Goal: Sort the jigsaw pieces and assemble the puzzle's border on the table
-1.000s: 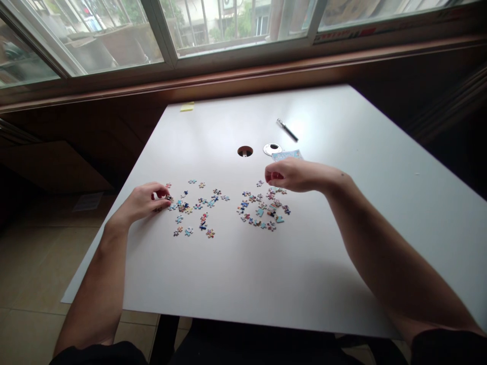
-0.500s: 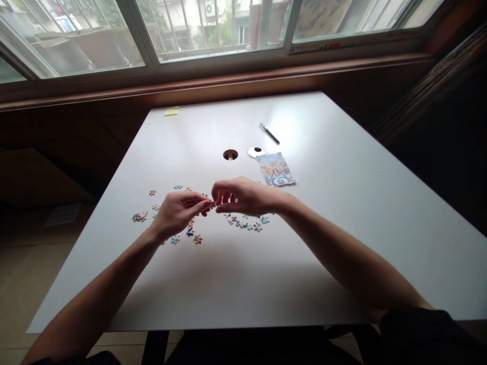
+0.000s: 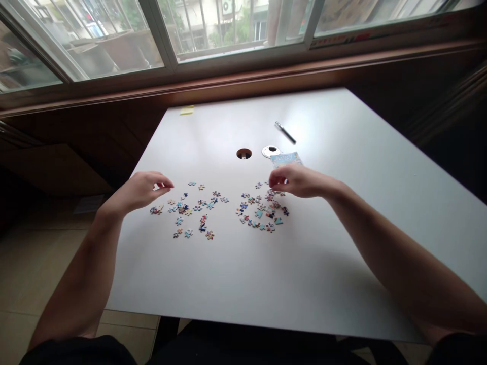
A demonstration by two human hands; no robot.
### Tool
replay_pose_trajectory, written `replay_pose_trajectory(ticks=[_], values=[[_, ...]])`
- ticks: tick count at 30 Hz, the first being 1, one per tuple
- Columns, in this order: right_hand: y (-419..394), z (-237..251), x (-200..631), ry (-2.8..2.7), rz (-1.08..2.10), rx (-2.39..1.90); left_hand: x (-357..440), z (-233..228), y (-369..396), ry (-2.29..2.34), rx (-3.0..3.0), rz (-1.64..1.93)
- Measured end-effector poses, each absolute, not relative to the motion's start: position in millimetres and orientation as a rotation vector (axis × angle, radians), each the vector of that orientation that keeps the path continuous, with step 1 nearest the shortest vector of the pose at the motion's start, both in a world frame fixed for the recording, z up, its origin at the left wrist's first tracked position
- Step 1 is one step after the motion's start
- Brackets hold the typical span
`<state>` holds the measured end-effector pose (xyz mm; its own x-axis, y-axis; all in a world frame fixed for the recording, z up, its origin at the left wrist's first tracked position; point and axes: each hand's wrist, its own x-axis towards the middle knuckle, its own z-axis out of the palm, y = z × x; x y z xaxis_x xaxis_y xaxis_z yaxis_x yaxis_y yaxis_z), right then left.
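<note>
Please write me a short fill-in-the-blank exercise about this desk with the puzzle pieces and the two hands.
1. The jigsaw pieces lie in ____ loose groups on the white table.
2. The right hand partly covers the ____ picture card.
3. The left hand hovers by the ____ group of pieces.
4. Beyond the round hole lies a black ____.

Missing words: two; colourful; left; pen

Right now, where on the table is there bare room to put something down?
The near part of the table, between the puzzle pieces and the front edge, is bare. So is the right side, beyond the pen and the right hand. It is crowded mid-table, between right and left hand.
</note>
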<state>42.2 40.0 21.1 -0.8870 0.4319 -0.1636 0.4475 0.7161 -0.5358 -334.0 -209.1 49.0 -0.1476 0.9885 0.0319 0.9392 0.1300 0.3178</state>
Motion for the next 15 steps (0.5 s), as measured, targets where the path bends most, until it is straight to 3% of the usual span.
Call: replay_pose_trajectory(ticks=[8, 15], values=[[33.0, 11.3, 68.8, 2.770, -0.939, 0.747, -345.0, 4.8, -237.0, 2.112, 1.891, 0.405], [24.4, 8.2, 62.1, 2.841, -0.879, 0.714, -344.0, 2.2, -231.0, 2.149, 1.909, 0.446]])
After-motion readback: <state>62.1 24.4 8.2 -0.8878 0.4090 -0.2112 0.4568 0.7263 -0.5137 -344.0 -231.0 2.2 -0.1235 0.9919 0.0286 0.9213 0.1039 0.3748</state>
